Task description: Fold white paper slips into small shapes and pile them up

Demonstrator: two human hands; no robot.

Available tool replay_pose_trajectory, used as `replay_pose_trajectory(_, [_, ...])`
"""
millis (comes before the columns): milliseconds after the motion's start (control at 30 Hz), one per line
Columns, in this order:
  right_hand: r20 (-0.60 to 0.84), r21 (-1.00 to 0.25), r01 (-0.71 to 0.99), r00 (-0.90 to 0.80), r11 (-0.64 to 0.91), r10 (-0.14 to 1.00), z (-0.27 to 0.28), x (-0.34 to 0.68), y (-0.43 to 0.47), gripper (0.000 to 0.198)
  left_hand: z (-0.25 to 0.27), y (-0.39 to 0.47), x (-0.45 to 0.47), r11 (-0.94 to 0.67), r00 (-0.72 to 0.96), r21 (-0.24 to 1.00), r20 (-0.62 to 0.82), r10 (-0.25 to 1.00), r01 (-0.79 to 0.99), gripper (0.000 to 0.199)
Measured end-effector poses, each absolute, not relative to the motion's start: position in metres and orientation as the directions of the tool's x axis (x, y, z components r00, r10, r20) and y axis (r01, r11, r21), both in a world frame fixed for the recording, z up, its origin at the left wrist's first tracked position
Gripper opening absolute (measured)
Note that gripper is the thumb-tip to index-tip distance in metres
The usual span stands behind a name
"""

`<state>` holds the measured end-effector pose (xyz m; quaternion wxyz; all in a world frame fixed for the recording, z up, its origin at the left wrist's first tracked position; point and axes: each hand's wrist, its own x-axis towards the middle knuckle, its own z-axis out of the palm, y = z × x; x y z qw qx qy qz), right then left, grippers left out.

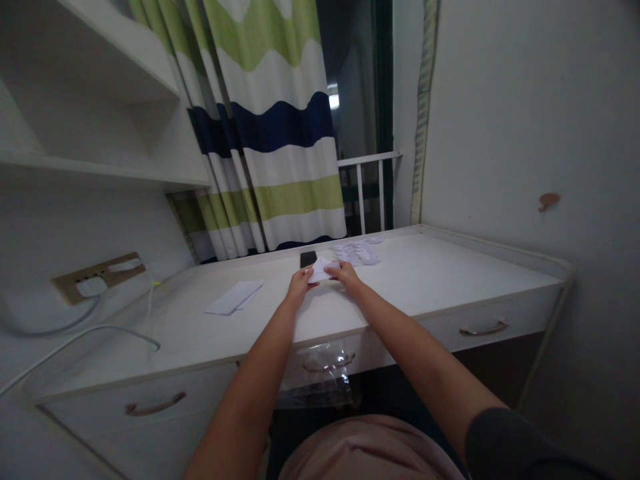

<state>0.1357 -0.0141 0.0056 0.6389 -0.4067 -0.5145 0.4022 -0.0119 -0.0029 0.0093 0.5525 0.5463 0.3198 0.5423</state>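
A small folded piece of white paper is held between my two hands, just above the middle of the white desk. My left hand pinches its left end, and my right hand grips its right end with thumb on top. A pointed fold stands up in the middle of the paper. Behind it lies a black phone-like slab, partly hidden by the paper and left hand. Several crumpled or folded white paper pieces lie in a heap beyond my right hand. Flat white sheets rest to the left.
The white desk has a raised rim at the back and right. A clear plastic bag hangs at the middle drawer. A cable crosses the left end, near a wall socket. A striped curtain hangs behind.
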Motion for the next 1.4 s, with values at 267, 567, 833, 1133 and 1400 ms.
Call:
replay_pose_trajectory(267, [0.315,-0.928,-0.152,0.172,0.341,0.933,0.002,0.137,-0.006,0.014,0.008,-0.001,-0.012,-0.211,0.180,0.946,0.258,0.949,-0.244,0.035])
replay_pose_trajectory(567, [0.295,-0.923,-0.200,0.177,0.328,0.939,0.005,0.136,-0.007,0.011,0.010,-0.002,-0.013,-0.225,0.136,0.950,0.258,0.957,-0.218,0.036])
replay_pose_trajectory(833, [0.240,-0.928,-0.225,0.251,0.297,0.938,0.009,0.132,-0.013,0.024,0.008,-0.001,-0.013,-0.264,0.108,0.940,0.292,0.950,-0.217,0.040])
replay_pose_trajectory(1133, [0.242,-0.933,-0.221,0.193,0.283,0.951,0.011,0.130,-0.016,0.021,0.009,-0.001,-0.013,-0.255,0.097,0.945,0.279,0.955,-0.205,0.015])
replay_pose_trajectory(1400, [0.206,-0.939,-0.245,0.157,0.240,0.966,0.016,0.128,-0.021,0.027,0.010,-0.001,-0.013,-0.240,0.071,0.947,0.260,0.963,-0.214,0.015])
